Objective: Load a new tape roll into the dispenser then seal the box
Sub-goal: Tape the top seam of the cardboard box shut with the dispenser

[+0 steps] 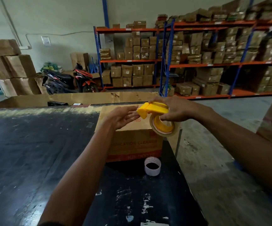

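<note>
A yellow tape dispenser (153,109) is held above the cardboard box (134,144) by my right hand (176,110), which grips its top. A clear tape roll (163,129) sits on the dispenser's yellow hub, hanging below my fingers. My left hand (122,117) is palm up with fingers spread, its fingertips touching the dispenser's front end. The brown box stands on the black table (34,152), red print on its near side. An empty white tape core (152,166) stands on the table just in front of the box.
A large flattened cardboard sheet (83,97) lies at the table's far edge with a small black object (56,103) on it. Beyond are shelves of cartons (197,54), stacked boxes (12,67) and a parked motorbike (70,80). The concrete floor (213,152) is to the right.
</note>
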A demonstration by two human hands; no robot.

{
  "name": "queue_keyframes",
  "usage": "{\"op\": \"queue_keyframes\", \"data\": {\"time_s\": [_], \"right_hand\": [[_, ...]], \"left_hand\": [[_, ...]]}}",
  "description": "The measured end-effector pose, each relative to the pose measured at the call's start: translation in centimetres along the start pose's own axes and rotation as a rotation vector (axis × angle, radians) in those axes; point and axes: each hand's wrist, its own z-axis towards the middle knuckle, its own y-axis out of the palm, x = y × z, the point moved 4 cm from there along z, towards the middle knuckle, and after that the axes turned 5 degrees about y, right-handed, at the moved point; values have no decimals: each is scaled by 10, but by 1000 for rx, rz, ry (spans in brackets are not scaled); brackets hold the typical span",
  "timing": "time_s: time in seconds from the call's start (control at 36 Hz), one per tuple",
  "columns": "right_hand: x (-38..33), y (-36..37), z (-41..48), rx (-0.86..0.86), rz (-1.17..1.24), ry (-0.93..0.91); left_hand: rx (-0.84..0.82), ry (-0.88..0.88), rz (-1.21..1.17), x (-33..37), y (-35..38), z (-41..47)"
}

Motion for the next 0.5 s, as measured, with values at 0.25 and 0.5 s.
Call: {"op": "queue_keyframes", "data": {"time_s": [0.25, 0.5], "right_hand": [[-5, -13, 0, 251, -207, 31], [1, -5, 12, 442, -295, 71]], "left_hand": [[-105, -154, 104, 28, 16, 32], [-184, -169, 378, 39, 25, 90]]}}
